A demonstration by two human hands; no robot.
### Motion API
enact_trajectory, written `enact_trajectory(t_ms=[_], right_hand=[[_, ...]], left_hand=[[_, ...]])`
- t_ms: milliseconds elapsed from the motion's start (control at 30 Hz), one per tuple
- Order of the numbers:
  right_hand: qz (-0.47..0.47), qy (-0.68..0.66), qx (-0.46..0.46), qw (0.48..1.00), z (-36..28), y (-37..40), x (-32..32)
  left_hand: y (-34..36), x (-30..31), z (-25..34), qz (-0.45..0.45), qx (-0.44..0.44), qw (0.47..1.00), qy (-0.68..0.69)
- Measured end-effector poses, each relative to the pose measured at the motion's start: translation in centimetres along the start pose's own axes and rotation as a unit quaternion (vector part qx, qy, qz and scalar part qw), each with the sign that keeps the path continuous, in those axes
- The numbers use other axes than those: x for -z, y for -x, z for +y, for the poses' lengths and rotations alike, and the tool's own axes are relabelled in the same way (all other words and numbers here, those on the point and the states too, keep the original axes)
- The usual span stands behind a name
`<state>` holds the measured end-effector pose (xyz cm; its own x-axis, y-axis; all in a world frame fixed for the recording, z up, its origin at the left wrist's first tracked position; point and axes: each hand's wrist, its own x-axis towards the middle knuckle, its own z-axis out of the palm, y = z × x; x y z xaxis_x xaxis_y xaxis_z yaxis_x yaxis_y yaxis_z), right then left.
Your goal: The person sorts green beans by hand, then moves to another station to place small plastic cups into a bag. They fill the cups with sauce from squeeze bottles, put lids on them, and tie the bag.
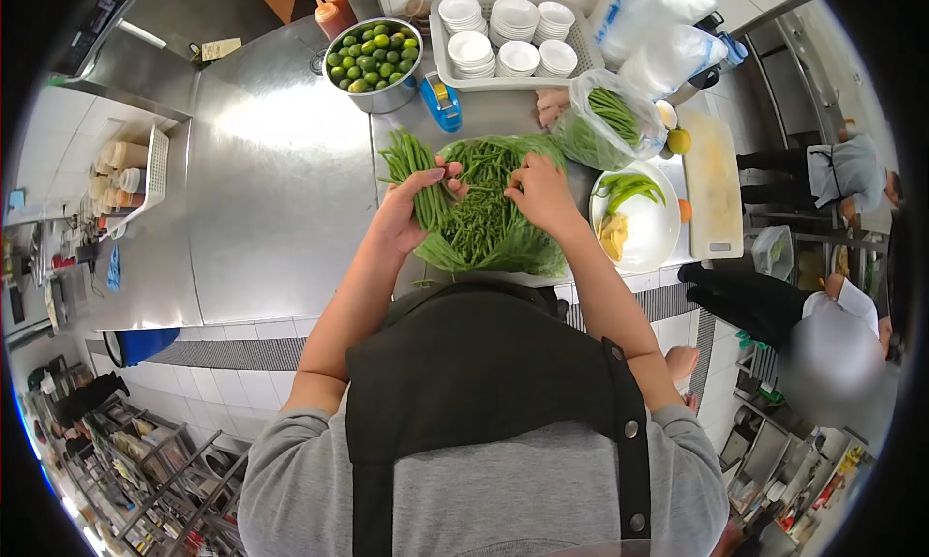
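My left hand [411, 204] is closed round a bunch of long green beans [411, 162], held upright over the left side of a big pile. The pile of green beans [479, 204] lies on an opened clear plastic bag [537, 257] at the counter's front edge. At the pile's right side is my right hand [542, 194], its fingers bent and pinched against the beans. Whatever is between those fingertips is too small to make out.
A steel pot of limes [387, 94], a blue tape dispenser [442, 104] and a crate [513, 83] of white bowls stand behind. To the right are another bean bag [590, 146], a white plate [658, 238] and a cutting board [714, 189]. Two people stand at right.
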<state>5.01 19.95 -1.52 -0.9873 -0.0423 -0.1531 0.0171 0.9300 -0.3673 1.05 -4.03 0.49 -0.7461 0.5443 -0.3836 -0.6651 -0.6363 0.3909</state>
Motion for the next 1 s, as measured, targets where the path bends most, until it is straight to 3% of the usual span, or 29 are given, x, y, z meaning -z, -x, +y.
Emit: enact_trajectory(t_ms=[100,200,300,500,600,700,833,933,1000], right_hand=[[-0.009,-0.034,0.028,0.999,0.5,-0.2,0.1],[-0.052,-0.166,0.069,0.982,1.4,-0.7,1.3],[0.028,-0.287,0.056,0.956,0.4,-0.4,3.0],[0.036,-0.356,0.068,0.931,-2.5,0.2,6.0],[0.118,-0.479,0.010,0.870,-2.0,-0.3,4.6],[0.095,-0.502,-0.011,0.859,-1.6,-0.2,4.1],[-0.063,-0.491,0.025,0.869,-2.1,1.5,3.7],[-0.102,-0.489,0.019,0.866,-1.7,1.9,1.6],[-0.051,-0.496,0.009,0.867,-2.2,1.9,0.6]], left_hand=[[-0.1,0.0,-0.1,0.007,0.003,0.999,-0.047],[-0.7,0.1,-0.8,0.012,0.009,0.990,-0.139],[-1.3,-0.8,-1.6,0.016,0.018,0.973,-0.230],[-2.1,-3.2,-3.1,-0.027,-0.049,0.959,-0.277],[-1.9,-4.3,-2.3,-0.001,-0.051,0.958,-0.281],[-2.0,-4.2,-1.5,0.022,-0.068,0.963,-0.259],[-2.4,-3.4,-0.5,0.045,-0.093,0.974,-0.201],[-2.5,-3.2,0.0,0.062,-0.121,0.976,-0.171],[-2.5,-3.0,0.1,0.064,-0.133,0.972,-0.181]])
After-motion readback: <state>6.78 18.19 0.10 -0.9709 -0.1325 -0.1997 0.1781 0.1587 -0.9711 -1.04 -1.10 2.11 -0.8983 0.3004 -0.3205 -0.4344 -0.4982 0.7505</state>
